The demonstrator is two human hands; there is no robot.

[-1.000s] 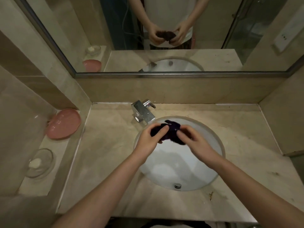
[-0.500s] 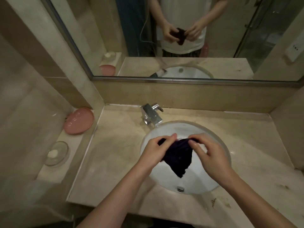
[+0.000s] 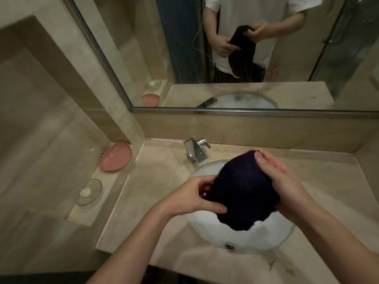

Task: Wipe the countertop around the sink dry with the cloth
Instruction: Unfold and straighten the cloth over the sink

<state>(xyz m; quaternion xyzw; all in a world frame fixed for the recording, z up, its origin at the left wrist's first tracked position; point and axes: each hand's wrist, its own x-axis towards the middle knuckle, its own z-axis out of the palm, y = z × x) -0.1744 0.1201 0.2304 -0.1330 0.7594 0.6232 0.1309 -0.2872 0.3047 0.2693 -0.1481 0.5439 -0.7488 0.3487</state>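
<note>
A dark purple cloth hangs spread out above the white oval sink. My left hand pinches its left edge. Along the right edge, my right hand holds the cloth with the fingers lying over its top corner. The beige marble countertop surrounds the sink, and small bits of dirt lie on it at the front right. The cloth hides the middle of the basin.
A chrome faucet stands behind the sink. On the lower left ledge sit a pink soap dish and a glass dish with soap. A mirror spans the back wall. Walls close in on the left and right.
The cloth, bunched small between both hands a second ago, is now opened out wide. My hands have moved apart, and the camera has swung right and closer.
</note>
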